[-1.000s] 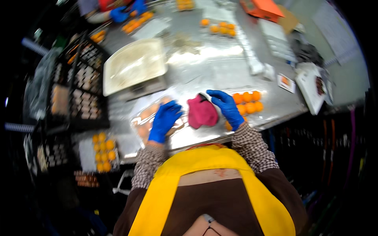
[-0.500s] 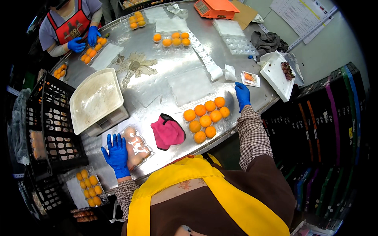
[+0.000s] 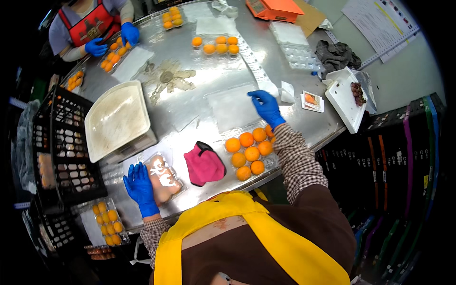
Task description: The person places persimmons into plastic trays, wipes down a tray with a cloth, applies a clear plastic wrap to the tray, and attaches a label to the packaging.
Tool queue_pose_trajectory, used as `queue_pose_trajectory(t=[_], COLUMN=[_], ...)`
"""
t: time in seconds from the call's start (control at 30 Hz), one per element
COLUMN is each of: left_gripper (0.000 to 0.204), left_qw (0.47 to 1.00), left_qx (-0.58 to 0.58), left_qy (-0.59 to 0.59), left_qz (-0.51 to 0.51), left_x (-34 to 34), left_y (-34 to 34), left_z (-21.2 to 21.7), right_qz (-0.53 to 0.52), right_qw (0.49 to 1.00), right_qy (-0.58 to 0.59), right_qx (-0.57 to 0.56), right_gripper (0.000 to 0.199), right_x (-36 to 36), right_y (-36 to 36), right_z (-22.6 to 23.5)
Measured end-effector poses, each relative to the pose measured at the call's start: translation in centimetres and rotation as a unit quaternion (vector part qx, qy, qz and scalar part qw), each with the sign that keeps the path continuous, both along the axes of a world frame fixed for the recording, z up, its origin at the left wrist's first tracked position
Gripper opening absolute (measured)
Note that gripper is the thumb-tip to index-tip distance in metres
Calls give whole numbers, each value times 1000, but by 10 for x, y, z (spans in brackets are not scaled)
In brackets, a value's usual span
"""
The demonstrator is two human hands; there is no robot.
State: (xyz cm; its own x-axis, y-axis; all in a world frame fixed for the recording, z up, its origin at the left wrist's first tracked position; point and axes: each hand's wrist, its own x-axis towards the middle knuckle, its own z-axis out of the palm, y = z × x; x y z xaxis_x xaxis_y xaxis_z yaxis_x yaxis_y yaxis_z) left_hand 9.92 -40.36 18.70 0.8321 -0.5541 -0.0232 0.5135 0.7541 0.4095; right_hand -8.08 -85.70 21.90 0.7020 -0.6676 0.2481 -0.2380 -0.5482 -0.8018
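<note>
My left hand (image 3: 139,189), in a blue glove, lies with its fingers stretched out along the left edge of a clear plastic pack (image 3: 164,178) of pinkish round fruit, whose kind I cannot make out. Nothing shows in its grip. My right hand (image 3: 267,107), also blue-gloved, is held beside the flat clear lid (image 3: 230,108) of an opened fruit box. Its fingers point left, slightly bent and apart, with nothing visible in them. Below that forearm, several oranges (image 3: 251,153) sit in the box's tray, the rightmost partly covered by my sleeve. A pink and black cloth (image 3: 205,164) lies between my hands.
A scale with a cream pan (image 3: 118,118) stands left, beside black crates (image 3: 71,142). Paper labels (image 3: 255,66) run down the metal table. Small cards (image 3: 312,101) and a white tray (image 3: 342,99) with grapes lie right. A co-worker's gloved hands (image 3: 129,34) handle oranges at far left.
My right hand has moved left from the table's right side to beside the lid. My left hand stays by the pinkish fruit pack, its fingers closer together. The whole view has shifted slightly.
</note>
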Motion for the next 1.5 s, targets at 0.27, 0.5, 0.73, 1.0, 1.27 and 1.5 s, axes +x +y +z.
queue_pose_trajectory(t=[0.27, 0.5, 0.73, 1.0, 1.27, 1.5], left_gripper=[30, 35, 27, 29, 15, 19], left_qw=[879, 988, 976, 852, 676, 704], left_qx=[354, 42, 169, 396, 508, 561], left_qy=[-112, 54, -68, 40, -36, -180], left_qz=[298, 137, 122, 341, 533, 397], left_x=[23, 18, 7, 13, 21, 6], left_y=[42, 69, 65, 0, 56, 29], left_z=[-36, -24, -20, -10, -17, 51], right_qz=[-315, -523, -468, -431, -386, 71], right_qw=[943, 827, 851, 878, 885, 987], right_qy=[-53, 206, 234, 206, 83, 7], right_qx=[-98, -29, -43, -16, -247, 143], right_gripper=[26, 45, 56, 41, 37, 34], right_x=[-81, -165, -186, -279, -236, -41], right_y=[-122, -169, -216, -272, -238, 40], right_z=[-48, -43, -79, -114, -1, 75])
